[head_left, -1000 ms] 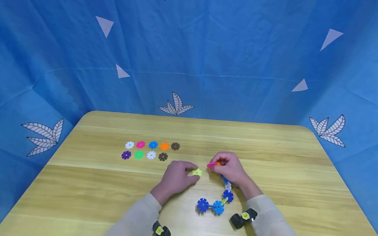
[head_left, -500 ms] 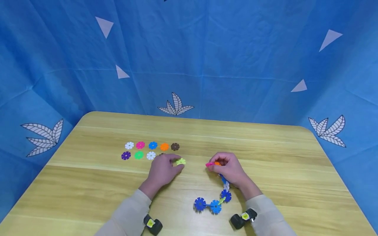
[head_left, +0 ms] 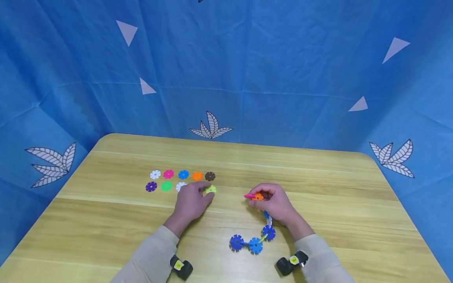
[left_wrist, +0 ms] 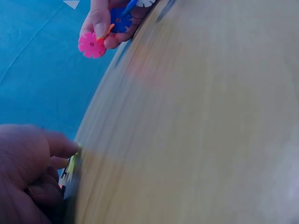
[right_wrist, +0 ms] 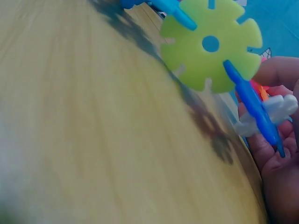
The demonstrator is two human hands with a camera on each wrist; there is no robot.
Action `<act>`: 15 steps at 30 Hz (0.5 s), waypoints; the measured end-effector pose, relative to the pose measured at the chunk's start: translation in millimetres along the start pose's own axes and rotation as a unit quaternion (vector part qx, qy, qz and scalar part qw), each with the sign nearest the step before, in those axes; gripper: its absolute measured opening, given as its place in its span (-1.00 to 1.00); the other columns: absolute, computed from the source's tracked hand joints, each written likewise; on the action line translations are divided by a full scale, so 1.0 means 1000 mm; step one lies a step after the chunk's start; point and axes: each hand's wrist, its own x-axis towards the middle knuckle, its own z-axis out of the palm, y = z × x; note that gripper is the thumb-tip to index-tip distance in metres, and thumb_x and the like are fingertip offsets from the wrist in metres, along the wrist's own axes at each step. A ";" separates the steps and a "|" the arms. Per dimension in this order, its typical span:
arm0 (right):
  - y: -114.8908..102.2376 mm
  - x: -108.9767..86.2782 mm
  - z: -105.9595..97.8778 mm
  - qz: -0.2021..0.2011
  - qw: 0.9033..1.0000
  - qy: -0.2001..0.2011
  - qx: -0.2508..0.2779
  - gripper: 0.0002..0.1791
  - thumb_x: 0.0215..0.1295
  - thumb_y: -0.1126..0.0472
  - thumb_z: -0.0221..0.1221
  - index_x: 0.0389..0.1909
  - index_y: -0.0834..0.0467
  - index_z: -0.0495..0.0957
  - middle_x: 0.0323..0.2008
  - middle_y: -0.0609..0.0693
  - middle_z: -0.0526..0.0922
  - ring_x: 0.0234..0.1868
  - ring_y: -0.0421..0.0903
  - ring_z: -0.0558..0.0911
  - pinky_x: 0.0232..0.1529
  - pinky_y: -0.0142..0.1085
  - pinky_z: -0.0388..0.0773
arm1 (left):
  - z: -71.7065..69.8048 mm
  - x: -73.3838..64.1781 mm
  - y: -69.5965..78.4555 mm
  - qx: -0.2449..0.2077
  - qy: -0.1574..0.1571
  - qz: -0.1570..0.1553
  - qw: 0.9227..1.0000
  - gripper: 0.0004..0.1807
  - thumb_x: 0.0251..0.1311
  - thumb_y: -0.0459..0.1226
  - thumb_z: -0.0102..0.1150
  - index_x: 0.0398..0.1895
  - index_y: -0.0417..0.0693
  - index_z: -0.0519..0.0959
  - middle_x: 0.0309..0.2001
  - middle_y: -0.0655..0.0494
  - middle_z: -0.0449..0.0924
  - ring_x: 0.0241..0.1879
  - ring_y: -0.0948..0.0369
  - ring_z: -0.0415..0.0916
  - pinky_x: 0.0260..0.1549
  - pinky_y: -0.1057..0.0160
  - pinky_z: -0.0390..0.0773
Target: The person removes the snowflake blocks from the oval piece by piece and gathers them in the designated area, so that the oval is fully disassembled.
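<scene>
My left hand [head_left: 191, 200] pinches a yellow-green notched interlocking disc [head_left: 211, 189] between thumb and index finger, low over the table at the right end of the front row of loose discs. Edge-on in the left wrist view, that disc [left_wrist: 72, 161] shows past the fingertips. My right hand [head_left: 274, 202] grips the upper end of a chain of linked discs, at an orange disc [head_left: 258, 197]. A pink disc [left_wrist: 91, 45] sticks out beyond its fingers. Down from the hand, the chain runs through white, blue and yellow-green discs to a dark blue disc [head_left: 236, 243]. Some links are hidden in the palm.
Loose discs lie in two rows at the back left, including a pink disc [head_left: 168, 174], a purple disc [head_left: 151, 186] and a brown disc [head_left: 210, 176]. My left hand covers part of the front row. A blue curtain [head_left: 226, 78] hangs behind the wooden table [head_left: 318, 169].
My left hand has moved left and away from me with the yellow-green disc, from near the right hand to the loose rows. The lower chain has swung slightly left; my right hand stays put.
</scene>
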 end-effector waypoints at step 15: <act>-0.001 -0.001 -0.001 -0.014 0.999 -0.005 -0.041 -0.63 0.10 0.49 0.38 -0.02 0.28 0.69 -0.14 0.10 0.70 -0.25 -0.01 0.63 -0.29 -0.32 0.59 | 0.004 -0.002 0.001 -0.037 0.029 0.007 0.999 -0.63 0.15 -0.29 0.40 0.04 -0.17 0.67 -0.76 0.23 0.25 -0.72 0.29 0.19 -0.67 0.28 0.22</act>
